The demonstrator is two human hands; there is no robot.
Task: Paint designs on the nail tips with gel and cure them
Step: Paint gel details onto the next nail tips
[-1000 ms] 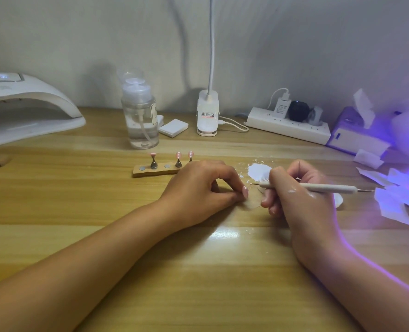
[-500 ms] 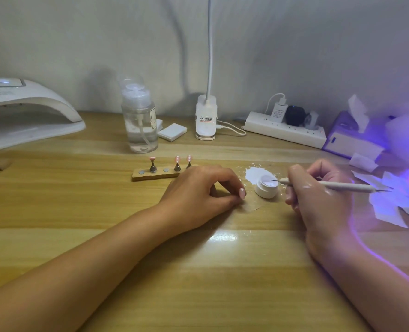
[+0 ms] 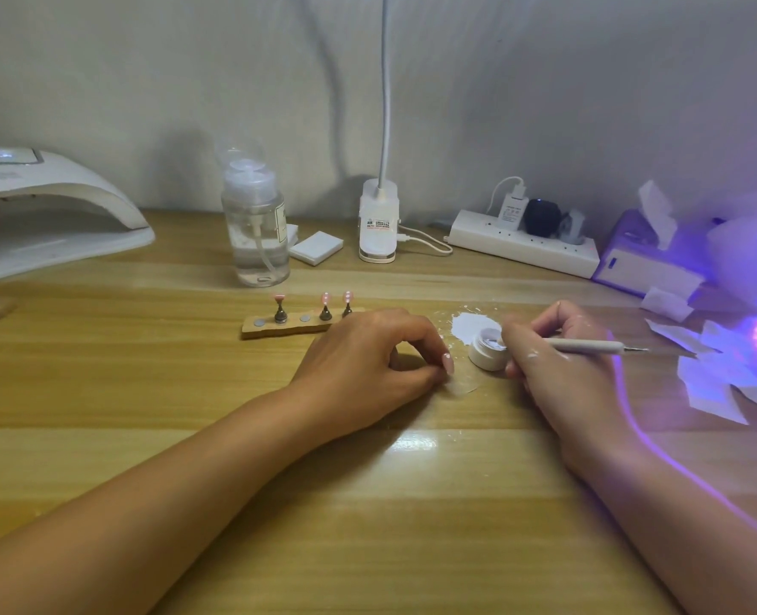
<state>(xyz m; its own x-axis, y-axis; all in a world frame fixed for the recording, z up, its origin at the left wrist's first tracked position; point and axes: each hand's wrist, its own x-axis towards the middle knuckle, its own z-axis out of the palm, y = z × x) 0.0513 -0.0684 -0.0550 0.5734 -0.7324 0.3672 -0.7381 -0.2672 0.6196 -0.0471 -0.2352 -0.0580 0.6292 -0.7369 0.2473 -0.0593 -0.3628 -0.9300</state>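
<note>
The right hand (image 3: 558,361) grips a dotting pen (image 3: 589,346), its tip dipped in the open white gel pot (image 3: 487,355). Just left of the pot, the left hand (image 3: 367,361) is curled, apparently pinching a pink nail tip (image 3: 447,363) low over the tabletop (image 3: 367,503). An overloaded tip could drip gel between pot and nail, and the fingers crowding the pot could tip it.

A home nail-art corner: a wooden desk (image 3: 101,392) against a plain wall (image 3: 146,82). A white curing lamp (image 3: 44,215) sits at upper left, a pump bottle (image 3: 256,233) and desk lamp (image 3: 378,224) at centre, and a loaded power strip (image 3: 523,246) and tissue box (image 3: 647,259) at right.
</note>
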